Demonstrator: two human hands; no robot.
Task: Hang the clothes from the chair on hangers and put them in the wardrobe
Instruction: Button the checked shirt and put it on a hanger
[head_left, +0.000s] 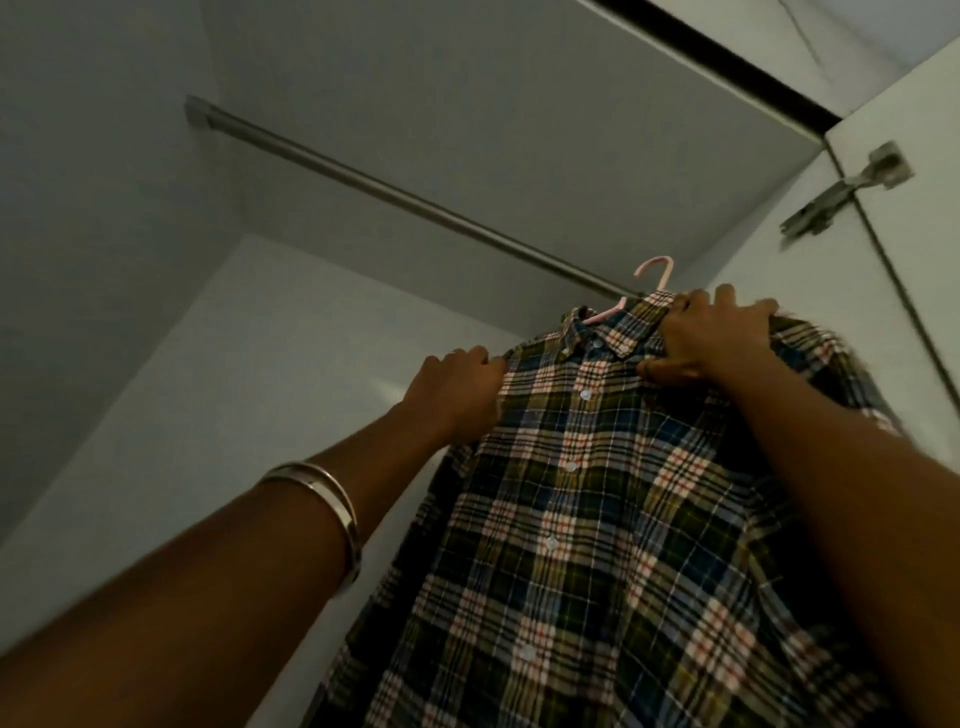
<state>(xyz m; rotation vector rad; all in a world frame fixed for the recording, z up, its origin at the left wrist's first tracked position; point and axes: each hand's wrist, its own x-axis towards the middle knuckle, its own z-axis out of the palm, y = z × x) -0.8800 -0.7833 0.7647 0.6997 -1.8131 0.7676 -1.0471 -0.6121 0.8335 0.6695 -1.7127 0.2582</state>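
A plaid button-up shirt (587, 519) in green, blue and white hangs on a pink hanger (655, 273) inside the white wardrobe. The hanger's hook rises at the right end of the metal rail (363, 182); I cannot tell whether it rests on the rail. My left hand (457, 395) grips the shirt's left shoulder. My right hand (711, 338) is closed over the collar and right shoulder, where the hanger sits under the cloth. A silver bangle (332, 499) circles my left forearm.
The rail runs diagonally from the upper left wall down to the right. The wardrobe's back wall (260, 364) and ceiling panel (467, 104) are pale grey. A metal door hinge (852, 192) sits on the right side panel.
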